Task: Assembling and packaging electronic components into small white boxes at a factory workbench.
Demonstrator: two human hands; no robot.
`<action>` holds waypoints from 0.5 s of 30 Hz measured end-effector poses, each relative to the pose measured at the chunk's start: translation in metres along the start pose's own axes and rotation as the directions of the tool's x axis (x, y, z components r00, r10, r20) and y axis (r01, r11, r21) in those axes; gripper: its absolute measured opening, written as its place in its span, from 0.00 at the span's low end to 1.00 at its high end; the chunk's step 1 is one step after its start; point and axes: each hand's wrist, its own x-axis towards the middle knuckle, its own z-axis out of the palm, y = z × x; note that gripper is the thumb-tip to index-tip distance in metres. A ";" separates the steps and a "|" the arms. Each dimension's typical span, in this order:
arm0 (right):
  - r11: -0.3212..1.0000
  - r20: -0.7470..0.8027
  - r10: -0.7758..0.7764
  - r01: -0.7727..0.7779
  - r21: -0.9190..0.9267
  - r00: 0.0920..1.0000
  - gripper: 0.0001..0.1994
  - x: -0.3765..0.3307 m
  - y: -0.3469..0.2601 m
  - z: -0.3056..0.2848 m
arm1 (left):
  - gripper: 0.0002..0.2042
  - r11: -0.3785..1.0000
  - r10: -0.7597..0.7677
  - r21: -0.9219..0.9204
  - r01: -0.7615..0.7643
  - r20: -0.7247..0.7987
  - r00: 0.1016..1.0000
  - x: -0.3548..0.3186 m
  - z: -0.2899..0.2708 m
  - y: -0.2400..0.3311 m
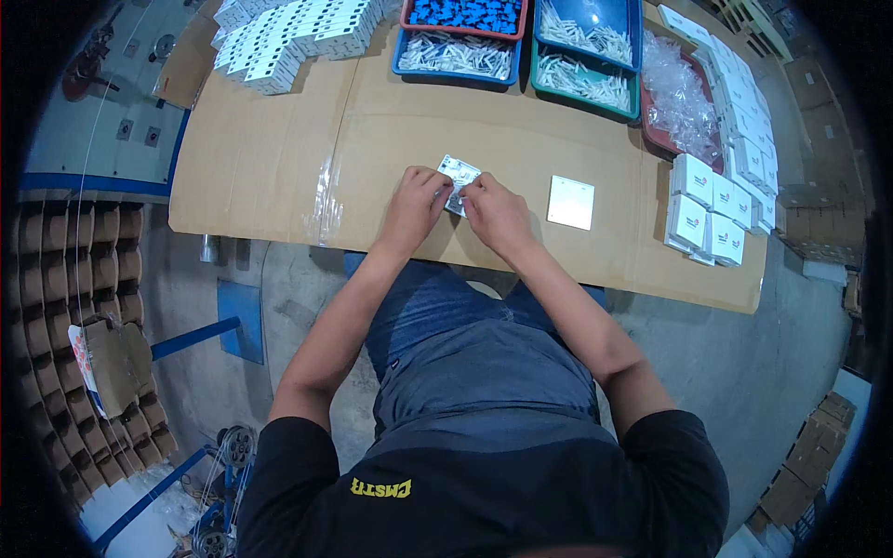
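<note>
Small clear plastic packet (pixel 457 180), glossy, flat, lies near the front edge of the cardboard-covered table (pixel 279 149), pinched at both ends. Left hand (pixel 414 206) and right hand (pixel 496 212) meet over it, fingers curled, forearms angled inward. White square plate (pixel 570 202) lies flat just right. Blue trays (pixel 456 54) of pale small parts sit behind; white boxes (pixel 707 219) are stacked at right.

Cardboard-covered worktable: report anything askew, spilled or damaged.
Nothing stands out. The cardboard-covered worktable holds orderly trays and stacked small white boxes; one white square plate lies flat alone. Both hands, left hand and right hand, hold a small clear-wrapped part.
</note>
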 end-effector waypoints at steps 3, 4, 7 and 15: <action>1.000 -0.026 0.003 -0.003 -0.015 1.000 0.07 -0.001 0.003 0.003 | 0.10 1.000 0.029 0.009 -0.029 0.000 1.000 -0.004 -0.002 -0.001; 1.000 -0.024 0.001 -0.002 -0.015 1.000 0.07 0.000 0.001 0.003 | 0.10 0.999 0.040 -0.012 -0.040 0.014 0.999 -0.004 -0.005 0.000; 0.996 -0.015 -0.063 0.062 -0.061 0.998 0.06 0.000 -0.002 0.002 | 0.09 0.998 0.026 -0.064 -0.024 0.031 0.999 -0.006 -0.007 -0.002; 0.999 0.042 -0.036 0.037 -0.033 0.998 0.07 -0.005 -0.008 -0.005 | 0.09 0.945 -0.263 -0.174 0.278 0.106 0.959 -0.001 -0.001 -0.006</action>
